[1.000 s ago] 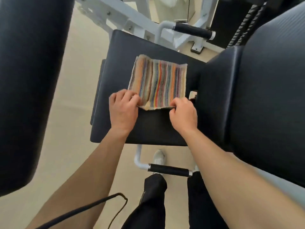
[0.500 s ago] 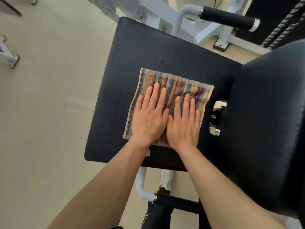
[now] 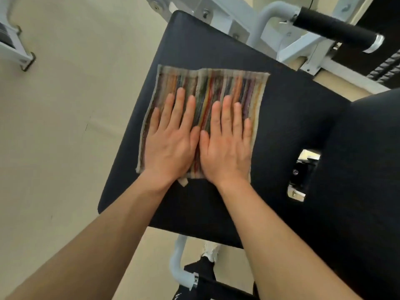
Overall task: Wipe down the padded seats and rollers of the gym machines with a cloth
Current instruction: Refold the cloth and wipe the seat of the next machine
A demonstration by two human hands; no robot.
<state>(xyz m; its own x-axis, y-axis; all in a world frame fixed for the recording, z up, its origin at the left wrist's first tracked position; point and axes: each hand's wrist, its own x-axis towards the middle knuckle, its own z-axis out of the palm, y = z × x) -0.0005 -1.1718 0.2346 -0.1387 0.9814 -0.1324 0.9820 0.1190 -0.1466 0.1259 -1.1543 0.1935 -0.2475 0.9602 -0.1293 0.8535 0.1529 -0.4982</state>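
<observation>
A striped, many-coloured cloth (image 3: 207,87) lies spread flat on the black padded seat (image 3: 287,118) of a gym machine. My left hand (image 3: 171,139) and my right hand (image 3: 227,144) rest side by side on the cloth, palms down, fingers stretched out and pressing it against the pad. Neither hand grips the cloth. The near half of the cloth is hidden under my hands. A second black pad (image 3: 368,191) adjoins the seat on the right.
White machine frame (image 3: 218,16) and a black-gripped handle (image 3: 333,29) stand beyond the seat. Another handle bar (image 3: 179,267) and my shoe (image 3: 210,252) are below the seat's near edge. A metal bracket (image 3: 303,174) shows between the pads. Beige floor (image 3: 65,126) lies left.
My hands went from pinching the cloth's near edge to lying flat on it. The cloth with both hands has slid left and away across the seat.
</observation>
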